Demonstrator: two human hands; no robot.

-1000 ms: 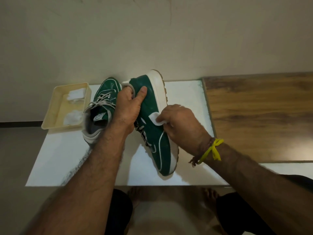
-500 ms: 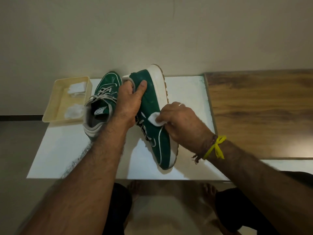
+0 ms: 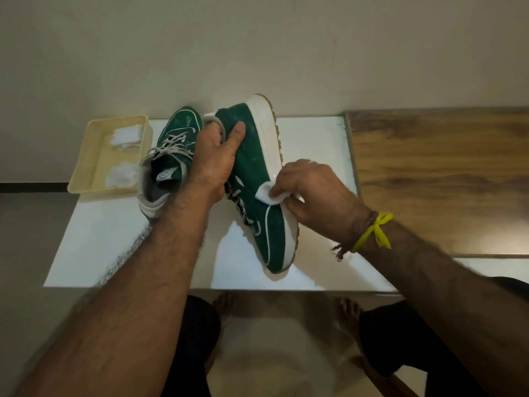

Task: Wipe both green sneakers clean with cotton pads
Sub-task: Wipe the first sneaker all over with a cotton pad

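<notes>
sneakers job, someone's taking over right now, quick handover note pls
Left hand grips the heel of the tilted sneaker, toe resting on the white board.
Right hand presses a cotton pad on its side, by the sole.
Second sneaker stands on the board; tray holds spare pads.
Done: cannot tell.
Left: finish this shoe, check the other.

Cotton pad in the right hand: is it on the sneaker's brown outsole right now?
No. The right hand presses the cotton pad on the green side of the tilted sneaker, beside its white midsole.
</notes>
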